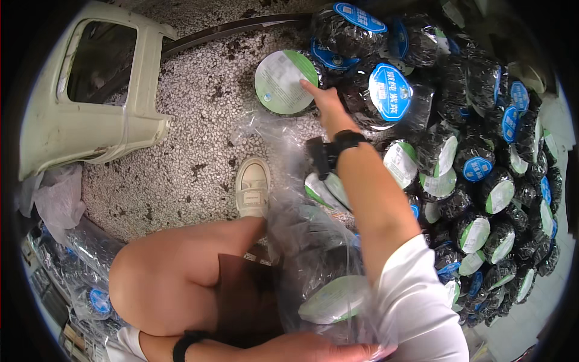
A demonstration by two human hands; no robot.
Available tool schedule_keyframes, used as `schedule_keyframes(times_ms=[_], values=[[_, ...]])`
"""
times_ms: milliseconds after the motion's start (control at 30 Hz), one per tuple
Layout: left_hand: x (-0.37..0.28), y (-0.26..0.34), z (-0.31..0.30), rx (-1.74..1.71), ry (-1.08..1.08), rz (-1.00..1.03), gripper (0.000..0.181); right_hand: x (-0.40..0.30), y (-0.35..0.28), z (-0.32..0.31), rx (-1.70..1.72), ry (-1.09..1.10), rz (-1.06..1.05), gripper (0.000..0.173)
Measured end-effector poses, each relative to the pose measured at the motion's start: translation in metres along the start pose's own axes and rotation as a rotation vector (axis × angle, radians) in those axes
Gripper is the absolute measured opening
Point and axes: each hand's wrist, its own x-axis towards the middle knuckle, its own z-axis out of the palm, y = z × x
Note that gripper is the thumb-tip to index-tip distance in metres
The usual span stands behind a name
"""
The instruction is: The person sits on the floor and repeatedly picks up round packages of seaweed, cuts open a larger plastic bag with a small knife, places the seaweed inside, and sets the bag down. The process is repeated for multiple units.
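My right hand [323, 99] reaches to a wrapped dark round package with a green and white label [286, 82], one finger on the label's right side; its other fingers are mostly hidden. At the bottom, my left hand [316, 347] is closed on the edge of a large clear plastic bag [289, 199]. Inside the bag, beside my lap, lies another dark package with a green and white label [334, 299]. Just right of the reached package sits a dark package with a blue label [390, 92].
A large pile of dark wrapped packages [478, 169] fills the right side. A pale plastic stool [95, 131] lies tipped at the upper left, on speckled flooring [194, 181]. Filled clear bags [92, 244] rest at the lower left. A dark curved strip [235, 27] crosses the top.
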Motion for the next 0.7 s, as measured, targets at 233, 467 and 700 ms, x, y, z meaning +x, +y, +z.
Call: schedule_keyframes(times_ms=[233, 467, 700], values=[[0.007, 0.004, 0.002, 0.074, 0.002, -0.112, 0.026, -0.022, 0.016, -0.011, 0.417, -0.145, 0.036, 0.047], [0.004, -0.010, 0.027, -0.152, 0.082, -0.168, 0.039, -0.146, 0.023, -0.114, 0.720, -0.264, 0.138, 0.039], [0.015, -0.039, 0.046, -0.147, 0.391, -0.107, 0.039, -0.343, -0.003, -0.204, 0.734, -0.030, -0.167, 0.038]])
